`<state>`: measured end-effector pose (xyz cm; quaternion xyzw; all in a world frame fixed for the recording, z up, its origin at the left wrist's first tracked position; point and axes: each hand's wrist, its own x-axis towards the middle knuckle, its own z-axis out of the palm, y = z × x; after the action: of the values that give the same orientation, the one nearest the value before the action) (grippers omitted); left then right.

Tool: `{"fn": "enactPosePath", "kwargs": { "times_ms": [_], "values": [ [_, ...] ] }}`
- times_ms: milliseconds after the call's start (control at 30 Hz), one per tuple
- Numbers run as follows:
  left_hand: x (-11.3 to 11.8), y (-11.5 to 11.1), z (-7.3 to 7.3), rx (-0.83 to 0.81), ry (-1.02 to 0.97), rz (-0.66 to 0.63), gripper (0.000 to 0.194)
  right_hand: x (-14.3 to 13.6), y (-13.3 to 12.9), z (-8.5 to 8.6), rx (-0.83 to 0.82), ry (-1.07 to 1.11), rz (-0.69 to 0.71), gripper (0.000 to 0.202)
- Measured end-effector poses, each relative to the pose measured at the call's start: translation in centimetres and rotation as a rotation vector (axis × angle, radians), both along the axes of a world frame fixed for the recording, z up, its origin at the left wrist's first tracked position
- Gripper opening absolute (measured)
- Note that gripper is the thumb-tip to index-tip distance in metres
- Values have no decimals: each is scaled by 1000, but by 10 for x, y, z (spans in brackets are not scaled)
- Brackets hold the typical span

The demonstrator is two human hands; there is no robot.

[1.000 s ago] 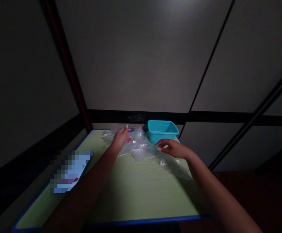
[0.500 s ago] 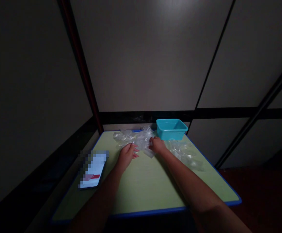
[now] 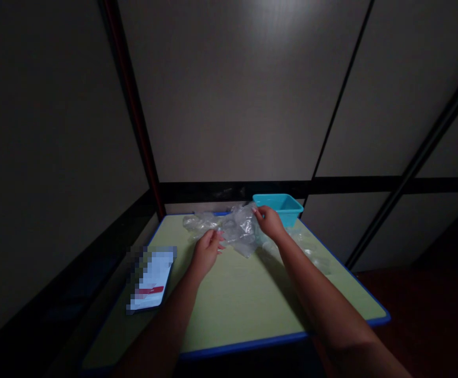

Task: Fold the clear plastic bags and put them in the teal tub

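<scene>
A crinkled clear plastic bag spans the gap between my two hands over the far half of the table. My right hand pinches its upper right edge, raised in front of the teal basket. At the bag's left side is my left hand, thumb and forefinger closed on the plastic, the other fingers stretched out loosely. Behind the left hand lies more crumpled clear plastic. Further clear plastic lies to the right, partly hidden by my right forearm.
The teal basket stands at the far right corner. A phone with a lit screen lies at the left edge, partly pixelated. The pale green table has a blue rim and stands against wall panels.
My right hand has risen and moved slightly right, lifting the bag's edge with it. My left hand has stayed nearly in place, and the plastic between the hands is more spread out.
</scene>
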<state>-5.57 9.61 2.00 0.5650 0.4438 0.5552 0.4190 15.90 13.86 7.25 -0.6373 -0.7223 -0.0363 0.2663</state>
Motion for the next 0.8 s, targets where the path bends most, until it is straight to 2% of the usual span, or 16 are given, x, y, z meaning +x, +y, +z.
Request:
{"fn": "enactPosePath", "kwargs": {
  "times_ms": [133, 200, 333, 433, 533, 667, 733, 800],
  "values": [
    [1, 1, -1, 71, 3, 36, 44, -10, -15, 5, -60, -31, 48, 29],
    [4, -2, -1, 90, 18, 39, 44, -16, -23, 5, -100, -29, 66, 31],
    [14, -8, -1, 73, -55, -84, 46, -27, -37, 4, -87, 22, 95, 37],
    [18, -8, -2, 0, -202, -147, 50, -33, -43, 3, -54, 159, 215, 38],
    [15, -6, -1, -45, -268, -74, 55, -33, -43, -4, -72, 279, 334, 40],
    [7, -5, 2, 13, -219, 51, 57, -24, -36, -16, -191, 389, 414, 40],
    [5, -8, 6, 55, -191, 54, 55, -20, -33, -19, -182, 472, 444, 33],
    [3, -12, 11, 63, -198, 24, 53, -18, -32, -19, -107, 541, 463, 35]
  ]
}}
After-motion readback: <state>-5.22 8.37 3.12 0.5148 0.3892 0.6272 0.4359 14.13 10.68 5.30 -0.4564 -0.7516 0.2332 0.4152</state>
